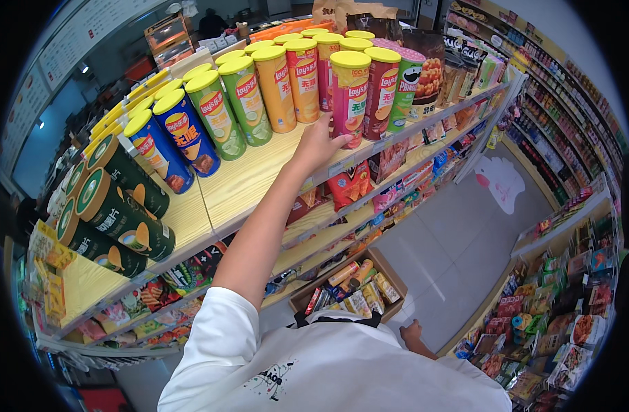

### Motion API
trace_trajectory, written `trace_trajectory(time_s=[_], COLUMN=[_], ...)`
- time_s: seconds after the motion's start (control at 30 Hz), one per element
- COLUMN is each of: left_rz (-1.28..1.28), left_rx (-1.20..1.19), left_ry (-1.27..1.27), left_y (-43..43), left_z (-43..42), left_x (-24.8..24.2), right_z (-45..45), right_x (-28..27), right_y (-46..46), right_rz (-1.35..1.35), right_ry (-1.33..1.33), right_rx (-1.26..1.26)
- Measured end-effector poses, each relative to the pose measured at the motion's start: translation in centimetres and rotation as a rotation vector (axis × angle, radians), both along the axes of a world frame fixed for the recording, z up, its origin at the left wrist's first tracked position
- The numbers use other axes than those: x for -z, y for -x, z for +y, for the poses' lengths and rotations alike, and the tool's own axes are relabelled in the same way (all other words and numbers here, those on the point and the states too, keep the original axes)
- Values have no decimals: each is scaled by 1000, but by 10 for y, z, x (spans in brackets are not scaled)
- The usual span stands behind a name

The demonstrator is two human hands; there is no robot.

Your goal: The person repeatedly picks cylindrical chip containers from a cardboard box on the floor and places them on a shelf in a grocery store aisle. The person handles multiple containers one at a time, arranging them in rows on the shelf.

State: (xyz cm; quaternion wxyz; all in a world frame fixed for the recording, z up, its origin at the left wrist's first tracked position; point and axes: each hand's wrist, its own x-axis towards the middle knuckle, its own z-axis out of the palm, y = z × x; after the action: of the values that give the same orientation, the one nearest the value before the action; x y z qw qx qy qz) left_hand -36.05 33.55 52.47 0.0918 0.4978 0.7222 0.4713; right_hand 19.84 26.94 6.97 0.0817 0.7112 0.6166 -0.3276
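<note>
My left hand (322,138) reaches over the top shelf (252,180) and grips the lower part of a pink Lay's chip canister (351,103) with a yellow lid. The thumb lies across its front; the fingers are partly hidden on its left side. The canister stands upright near the shelf's front edge. To its right is a dark red Lay's canister (380,98), then a green Pringles can (404,98). Orange Lay's canisters (276,92) stand to the left. Low at my right side hangs my right hand (411,333), nothing in it, its fingers slightly apart.
Green (216,118) and blue Lay's canisters (186,136) and dark green canisters (124,216) line the shelf's left part. A cardboard box (394,306) of packaged snacks sits on the floor before me. Another snack rack (546,314) flanks the tiled aisle (433,247) at right.
</note>
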Motion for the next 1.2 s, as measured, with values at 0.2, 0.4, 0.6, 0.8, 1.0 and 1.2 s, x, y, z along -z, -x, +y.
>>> trace_trajectory(time_s=[0.2,0.4,0.6,0.8,1.0,1.2], left_rz=[-21,8,1,-9,-58,-48], left_rx=[15,13,16,-2,72,68], left_ry=[28,75,-39,-29,-49,17], left_y=[-3,-16,6,0,-5,-11], left_z=[1,-1,10,8,-1,-5], left_x=[-4,-16,6,-1,-10,-20], right_z=[14,36,117,176,181,163], right_x=[7,-11,-226,-394,-416,-369], right_y=[43,75,242,351,376,363], right_rz=[141,343,819,1074,1076,1041], right_ry=[-162,-212,-790,-1105,-1149,-1060], right_rx=[-47,-148,-422,-423,-459,-482])
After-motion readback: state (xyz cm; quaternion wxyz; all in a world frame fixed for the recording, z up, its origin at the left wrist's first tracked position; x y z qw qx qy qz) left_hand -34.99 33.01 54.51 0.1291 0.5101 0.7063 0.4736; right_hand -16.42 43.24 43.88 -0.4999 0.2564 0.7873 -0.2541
